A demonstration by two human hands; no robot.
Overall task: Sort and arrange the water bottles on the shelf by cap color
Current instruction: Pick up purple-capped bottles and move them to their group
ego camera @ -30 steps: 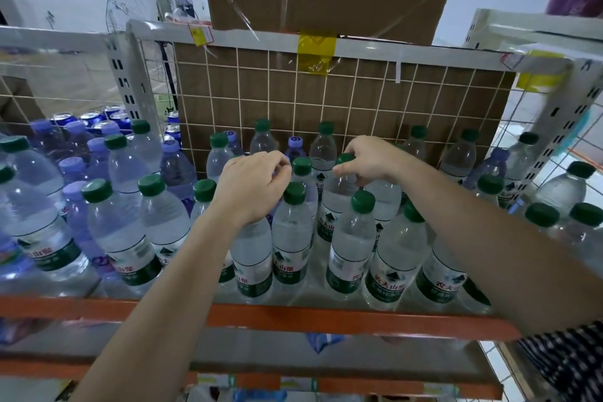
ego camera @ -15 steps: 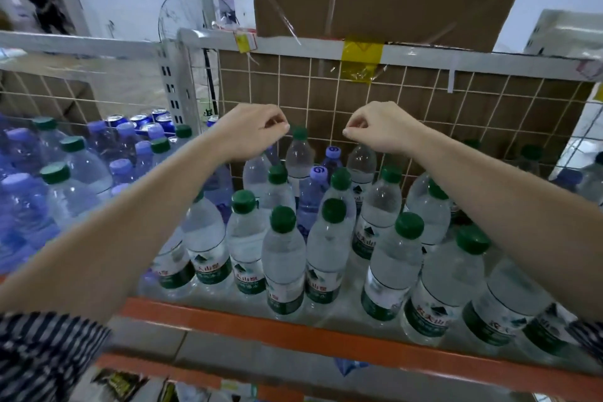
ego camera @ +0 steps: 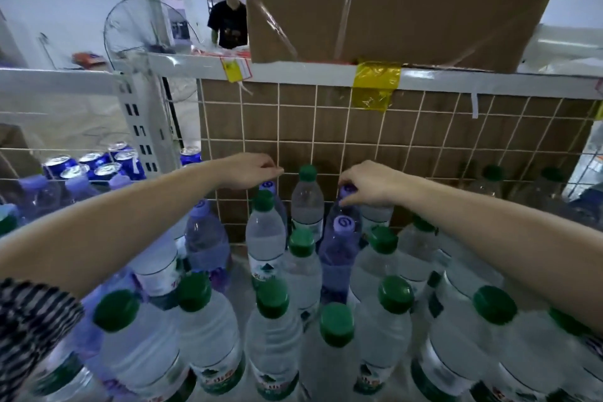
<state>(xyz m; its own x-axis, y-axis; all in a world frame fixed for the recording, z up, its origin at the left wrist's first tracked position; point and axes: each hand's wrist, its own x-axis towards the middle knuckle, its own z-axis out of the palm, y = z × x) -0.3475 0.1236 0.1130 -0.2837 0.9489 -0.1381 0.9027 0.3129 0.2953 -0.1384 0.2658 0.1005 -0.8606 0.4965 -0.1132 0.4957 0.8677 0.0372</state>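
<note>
Overhead, a big cardboard box [ego camera: 408, 0] sits on the white beam above the shelf [ego camera: 240, 268], with a strip of yellow tape [ego camera: 375, 85] stuck to the beam beneath it. A wire grid [ego camera: 424, 127] backed with brown board closes the shelf's rear edge. Upright green-capped bottles [ego camera: 274, 330] crowd the front edge and the right side, packed shoulder to shoulder. Bluish purple-capped ones gather toward the left edge and the rear middle.

Both bare forearms reach from the front corners to the rear edge, the left one emerging from a striped sleeve [ego camera: 29, 320]. The left hand [ego camera: 251, 171] hangs palm down with its fingers bunched, right above the left purple-capped bottle [ego camera: 269, 186]; whether it has hold of anything cannot be told. The right hand [ego camera: 368, 184] pinches the cap of the right purple-capped bottle [ego camera: 347, 189] between thumb and fingertips. The middle green-capped bottle [ego camera: 307, 199] stands between the two hands, against the grid.

Blue cans [ego camera: 98, 163] stand beyond the mesh at the left. The bottle labels are green bands with a small mountain emblem, their lettering too blurred to read. The purple caps bear a pale swirl mark.
</note>
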